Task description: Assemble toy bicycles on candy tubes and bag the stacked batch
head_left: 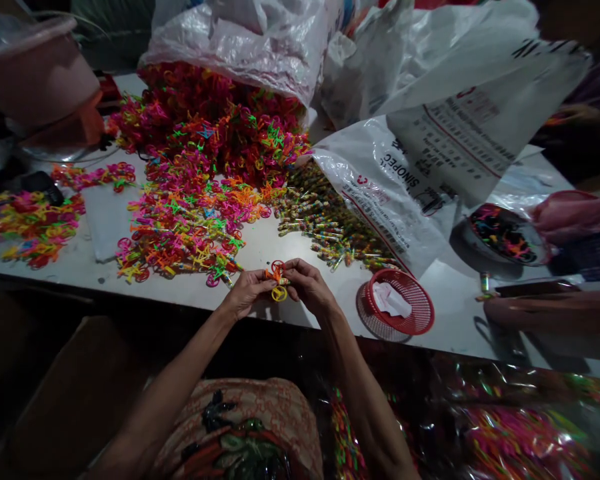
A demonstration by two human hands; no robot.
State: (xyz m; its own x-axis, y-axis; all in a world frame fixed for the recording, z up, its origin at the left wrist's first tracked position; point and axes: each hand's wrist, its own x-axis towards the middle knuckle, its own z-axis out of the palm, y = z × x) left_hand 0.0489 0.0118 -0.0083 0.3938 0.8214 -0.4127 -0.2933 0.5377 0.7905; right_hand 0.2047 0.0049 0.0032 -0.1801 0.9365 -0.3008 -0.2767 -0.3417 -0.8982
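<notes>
At the front edge of the white table point(260, 241), I've got a little wheeled plastic piece point(277, 275) pinched in the fingertips of my left hand point(246, 293) and my right hand point(311, 285). It's tiny, so I reckon one slip could send it off the edge, or into the colourful heap point(193, 220) nearby, where good luck spotting it.

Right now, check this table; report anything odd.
Colorful parts spread from a white sack across the table, looking spilled, maybe deliberately. The red basket holds crumpled white paper, odd amid loose parts. The piece between the left hand and right hand is too small to judge for damage.
</notes>
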